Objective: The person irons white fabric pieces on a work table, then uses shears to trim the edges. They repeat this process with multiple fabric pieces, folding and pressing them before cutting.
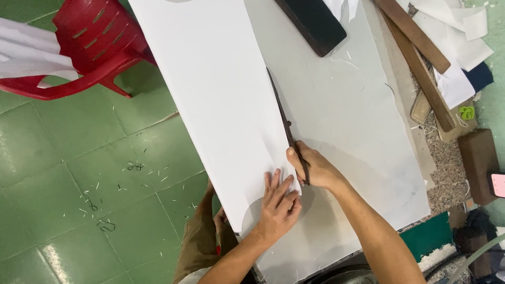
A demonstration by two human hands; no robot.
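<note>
My right hand (314, 167) grips the handles of long dark scissors (281, 117), whose blades point away from me along the right edge of a white fabric piece (210, 94). My left hand (279, 202) lies flat with fingers spread on the near end of that white piece, just left of the scissors' handles. The white piece rests on a larger pale sheet (357, 121) that covers the table. The piece's left side hangs past the table's edge.
A red plastic chair (94, 47) with white cloth on it stands on the green tiled floor (79, 168) at left. A black block (313, 23) lies at the far end. Wooden rulers (421, 58), white scraps and a brown block (477, 160) lie at right.
</note>
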